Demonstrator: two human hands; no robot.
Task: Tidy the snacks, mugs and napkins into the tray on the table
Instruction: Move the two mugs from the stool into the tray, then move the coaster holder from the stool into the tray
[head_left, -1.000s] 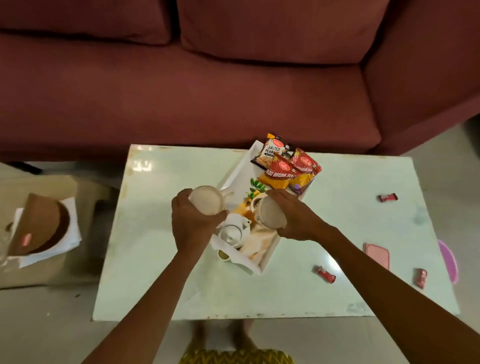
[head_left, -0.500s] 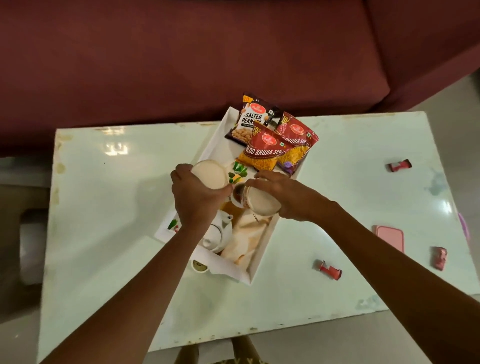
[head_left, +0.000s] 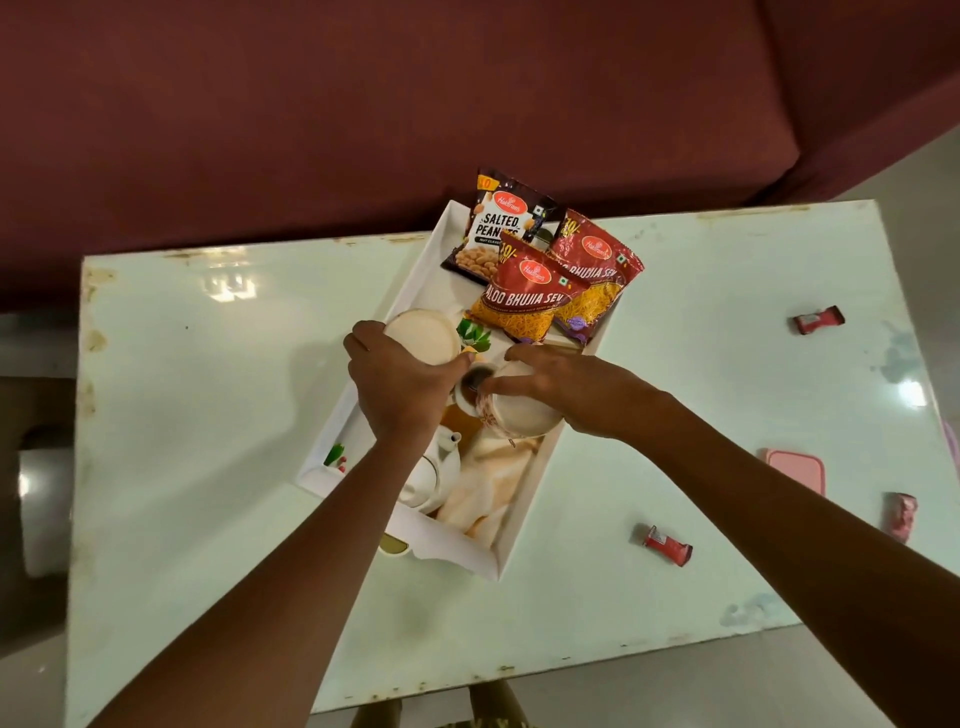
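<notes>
Both hands were wrapped round mugs: my left hand gripped the left mug by its wall, and my right hand clasped the right mug, fingers curled over it. Both mugs sat over the middle of the white tray, between the snack packets at its far end and the teapot and folded napkins nearer me. Whether either mug touched the tray floor, I could not tell. I judged them ceramic: stiff, smooth, fairly heavy, quick to chip if knocked together, so a full wrap round the body suited them better than a fingertip pinch. Three wrapped sweets and a pink lid lay on the table, well apart from the tray.
</notes>
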